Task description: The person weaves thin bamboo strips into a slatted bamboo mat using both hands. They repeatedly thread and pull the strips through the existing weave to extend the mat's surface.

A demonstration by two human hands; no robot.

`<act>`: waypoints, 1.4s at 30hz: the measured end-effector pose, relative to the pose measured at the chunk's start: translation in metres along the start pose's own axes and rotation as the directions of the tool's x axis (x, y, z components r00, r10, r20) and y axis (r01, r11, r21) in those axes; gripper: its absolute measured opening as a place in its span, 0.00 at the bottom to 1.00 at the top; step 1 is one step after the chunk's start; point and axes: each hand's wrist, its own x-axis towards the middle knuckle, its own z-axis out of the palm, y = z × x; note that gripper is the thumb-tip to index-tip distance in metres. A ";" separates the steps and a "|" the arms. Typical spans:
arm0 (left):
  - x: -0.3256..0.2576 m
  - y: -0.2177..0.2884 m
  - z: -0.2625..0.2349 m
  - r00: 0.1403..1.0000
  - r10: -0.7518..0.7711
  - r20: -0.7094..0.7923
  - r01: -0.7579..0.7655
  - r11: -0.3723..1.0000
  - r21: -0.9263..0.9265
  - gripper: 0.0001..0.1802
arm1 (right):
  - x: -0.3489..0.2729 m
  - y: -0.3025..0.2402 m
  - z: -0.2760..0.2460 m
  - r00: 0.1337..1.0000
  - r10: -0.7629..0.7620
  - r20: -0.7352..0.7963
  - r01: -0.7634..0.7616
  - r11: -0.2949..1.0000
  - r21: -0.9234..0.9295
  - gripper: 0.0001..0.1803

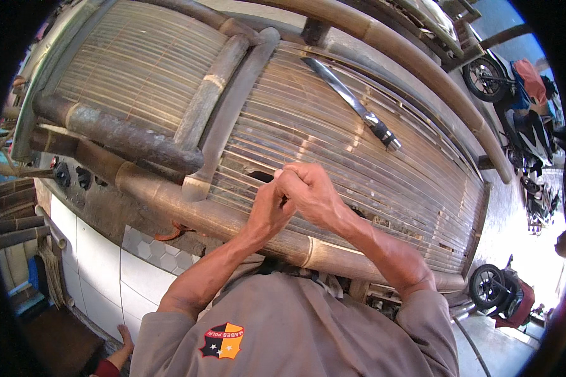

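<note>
My left hand [269,209] and my right hand [308,190] meet over the near edge of a bamboo-slat bench [295,103]. Both are closed, fingers curled and pressed against each other. Whatever may be between them is hidden. A small dark patch [258,176], perhaps a gap in the slats, shows just left of my fingers. Beyond my hands, a large knife [343,91] lies on the slats. Its long blade points to the far left, and its dark handle with shiny bands is toward the right. Neither hand touches it.
Thick bamboo poles [421,60] frame the bench, and a raised slatted panel [138,60] adjoins at the left. White tiles [97,257] cover the floor at lower left, where another person's hand or foot [126,336] shows. Motorbikes [487,78] stand at the right.
</note>
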 end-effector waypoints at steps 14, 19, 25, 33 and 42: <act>0.021 0.023 -0.019 0.939 0.244 0.241 -0.336 0.520 0.785 0.19 | -0.138 0.107 -0.102 0.829 -0.527 -0.188 -0.005 0.328 -0.945 0.08; 0.029 0.015 -0.022 0.920 0.283 0.270 -0.386 0.539 0.749 0.16 | -0.134 0.136 -0.098 0.710 -0.622 -0.330 -0.053 0.420 -0.906 0.07; 0.023 0.009 -0.029 0.909 0.351 0.225 -0.391 0.530 0.753 0.16 | -0.119 0.139 -0.084 0.676 -0.589 -0.442 -0.166 0.463 -0.871 0.09; 0.024 -0.001 -0.037 0.900 0.380 0.216 -0.395 0.498 0.772 0.16 | -0.121 0.138 -0.089 0.716 -0.557 -0.421 -0.149 0.467 -0.872 0.14; 0.024 -0.004 -0.034 0.908 0.370 0.195 -0.379 0.532 0.757 0.23 | -0.116 0.118 -0.115 0.871 -0.342 -0.353 -0.138 0.518 -0.844 0.21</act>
